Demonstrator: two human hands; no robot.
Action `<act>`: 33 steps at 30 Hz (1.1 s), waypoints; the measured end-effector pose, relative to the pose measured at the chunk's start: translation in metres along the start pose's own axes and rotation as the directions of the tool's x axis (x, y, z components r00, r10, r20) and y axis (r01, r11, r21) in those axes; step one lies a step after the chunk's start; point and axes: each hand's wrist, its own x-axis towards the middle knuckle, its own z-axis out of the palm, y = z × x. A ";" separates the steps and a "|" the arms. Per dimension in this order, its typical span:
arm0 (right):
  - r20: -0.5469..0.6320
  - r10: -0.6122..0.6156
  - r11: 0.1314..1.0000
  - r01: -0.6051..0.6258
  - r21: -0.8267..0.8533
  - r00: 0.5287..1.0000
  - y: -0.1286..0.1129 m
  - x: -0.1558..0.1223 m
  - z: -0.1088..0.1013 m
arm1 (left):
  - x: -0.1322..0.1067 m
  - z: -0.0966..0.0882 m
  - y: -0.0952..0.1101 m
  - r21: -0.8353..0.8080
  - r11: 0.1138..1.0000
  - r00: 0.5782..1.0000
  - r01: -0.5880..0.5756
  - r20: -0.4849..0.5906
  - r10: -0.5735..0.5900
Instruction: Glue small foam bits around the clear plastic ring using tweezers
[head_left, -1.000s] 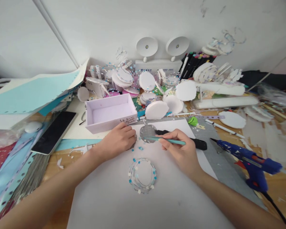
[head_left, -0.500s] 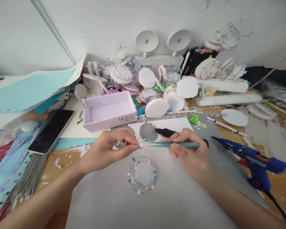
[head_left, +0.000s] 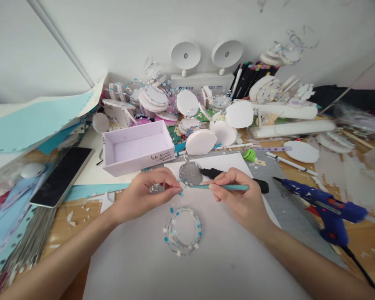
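My left hand (head_left: pixel 154 187) is closed in a pinch, with a tiny blue piece (head_left: pixel 180 193) at its fingertips; the rest of what it grips is too small to make out. Teal tweezers (head_left: pixel 233 187) lie in my right hand (head_left: pixel 240 200), pressed together, their tips pointing left close to my left fingertips. Below both hands a wire ring (head_left: pixel 201 227) dotted with small blue and white shapes rests on a white sheet (head_left: pixel 206 266). Just behind the fingertips is a round grey mesh-like patch (head_left: pixel 190 173).
A blue glue gun (head_left: pixel 325 204) lies at the right, a black-handled tool (head_left: pixel 215 172) behind my right hand. A lilac box (head_left: pixel 139 148), a phone (head_left: pixel 62 177) and several white discs (head_left: pixel 201 141) stand or lie farther back. A two-headed lamp (head_left: pixel 203 79) is against the wall.
The tweezers' arms were apart and have come together, and their tips are nearer my left fingertips. A blue piece now shows where a whitish one did. The whole view has shifted slightly.
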 end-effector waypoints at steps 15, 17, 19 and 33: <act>-0.012 0.019 0.994 -0.020 -0.112 1.000 0.008 0.002 0.006 | 0.010 0.011 -0.010 -0.395 0.908 0.986 0.142 -0.023 -0.164; -0.011 0.004 0.994 -0.005 -0.113 1.000 0.009 0.002 0.006 | 0.011 0.013 -0.011 -0.395 0.900 0.980 0.186 0.004 -0.201; -0.018 -0.013 0.994 0.011 -0.111 1.000 0.009 0.002 0.006 | 0.010 0.013 -0.013 -0.390 0.892 0.972 0.227 0.031 -0.233; 0.002 0.154 0.985 -0.154 0.074 0.988 0.020 0.006 0.000 | 0.010 0.012 -0.012 -0.370 0.897 0.970 0.241 0.055 -0.238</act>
